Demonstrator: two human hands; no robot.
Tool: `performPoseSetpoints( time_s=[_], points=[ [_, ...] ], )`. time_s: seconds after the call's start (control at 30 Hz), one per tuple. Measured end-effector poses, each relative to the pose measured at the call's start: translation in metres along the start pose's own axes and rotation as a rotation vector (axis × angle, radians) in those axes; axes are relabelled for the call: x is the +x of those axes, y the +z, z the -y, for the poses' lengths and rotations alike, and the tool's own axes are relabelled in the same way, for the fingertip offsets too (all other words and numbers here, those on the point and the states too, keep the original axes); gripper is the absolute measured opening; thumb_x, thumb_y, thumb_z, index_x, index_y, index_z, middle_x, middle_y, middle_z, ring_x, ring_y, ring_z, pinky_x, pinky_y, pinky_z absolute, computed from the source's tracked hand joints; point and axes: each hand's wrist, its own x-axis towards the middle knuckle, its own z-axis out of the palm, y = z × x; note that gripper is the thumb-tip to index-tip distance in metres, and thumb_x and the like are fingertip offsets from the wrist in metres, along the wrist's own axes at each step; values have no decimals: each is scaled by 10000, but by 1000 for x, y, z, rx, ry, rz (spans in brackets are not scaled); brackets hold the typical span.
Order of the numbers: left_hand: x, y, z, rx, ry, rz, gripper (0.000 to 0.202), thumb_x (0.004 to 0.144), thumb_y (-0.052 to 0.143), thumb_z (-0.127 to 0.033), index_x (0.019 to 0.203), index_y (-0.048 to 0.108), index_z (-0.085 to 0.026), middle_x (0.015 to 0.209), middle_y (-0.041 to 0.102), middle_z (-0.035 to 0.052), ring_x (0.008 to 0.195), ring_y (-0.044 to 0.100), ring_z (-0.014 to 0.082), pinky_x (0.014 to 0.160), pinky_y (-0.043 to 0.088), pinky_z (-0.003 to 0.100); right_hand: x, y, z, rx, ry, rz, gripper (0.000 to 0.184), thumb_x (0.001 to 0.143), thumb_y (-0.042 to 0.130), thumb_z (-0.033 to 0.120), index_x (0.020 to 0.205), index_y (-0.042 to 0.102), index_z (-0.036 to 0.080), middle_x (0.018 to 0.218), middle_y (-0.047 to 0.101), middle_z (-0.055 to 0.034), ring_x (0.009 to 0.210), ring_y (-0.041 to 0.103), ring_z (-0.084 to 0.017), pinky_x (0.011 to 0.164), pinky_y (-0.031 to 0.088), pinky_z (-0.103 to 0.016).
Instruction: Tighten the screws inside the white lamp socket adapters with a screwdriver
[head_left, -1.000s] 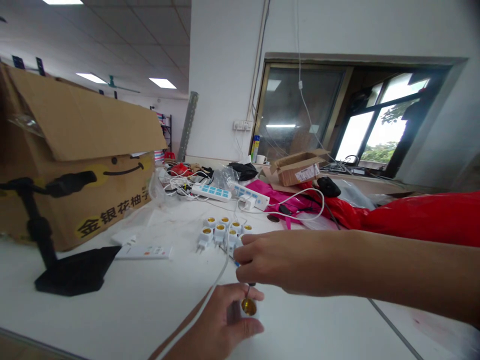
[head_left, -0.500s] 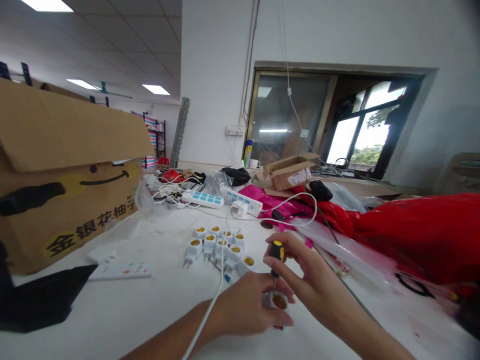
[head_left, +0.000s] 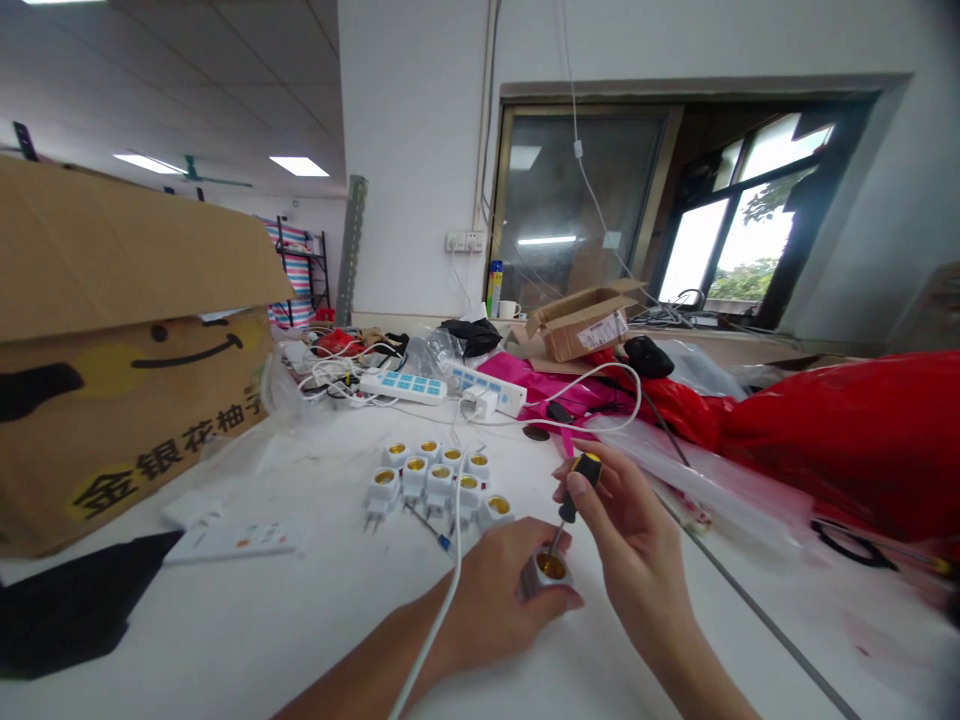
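A white bench [head_left: 300, 610] seen from a head-worn camera. We see the left hand [head_left: 491, 590] gripping a white lamp-socket adapter [head_left: 544, 572] near the front of the bench; the left fingers [head_left: 525, 540] are curled narrowly around its body, and its brass-lined mouth faces up. The right hand [head_left: 630, 530] holds a screwdriver [head_left: 583, 478] with a yellow-and-black handle. The right fingers [head_left: 604, 495] are closed around the handle, and the thin shaft points down into the adapter's mouth; we cannot tell whether its tip touches the brass. Just beyond the hands stands a cluster of similar adapters [head_left: 427, 485], with a thin blue-tipped tool [head_left: 441, 538] lying at its near edge. A white cable [head_left: 442, 620] runs just beside the left hand. Farther back we note two blue-and-white power strips [head_left: 403, 386], a magenta cloth [head_left: 517, 385] and a red plastic sheet [head_left: 847, 440]. A large cardboard box [head_left: 127, 300] stands at the left of the bench.
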Motion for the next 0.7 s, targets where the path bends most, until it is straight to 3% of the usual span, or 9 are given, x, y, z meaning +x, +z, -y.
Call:
performPoseSetpoints(
  time_s=[0.13, 0.33, 0.7],
  points=[
    [0, 1, 3, -23, 1, 24, 288, 848, 869, -204, 1108, 749, -166, 1018, 777, 50, 953, 699, 238, 905, 505, 336, -4, 4, 3, -132, -105, -2, 261, 1063, 664, 390, 1311, 663, 307, 1016, 703, -22, 847, 677, -193, 728, 572, -316],
    [0, -2, 6, -50, -10, 45, 359, 842, 878, -256, 1168, 766, -157, 1040, 794, 81, 936, 716, 262, 862, 533, 352, 10, 7, 6, -196, -214, 56, 164, 993, 769, 349, 1145, 750, 288, 1150, 680, -72, 1041, 633, -263, 913, 529, -419],
    [-2, -6, 3, -75, -28, 45, 387, 833, 891, -287, 1193, 782, -197, 1045, 791, 60, 921, 722, 235, 825, 540, 306, 8, 8, 1, -129, -156, -95, 275, 931, 845, 369, 1192, 788, 303, 1020, 705, -31, 892, 639, -221, 798, 550, -365]
  ],
)
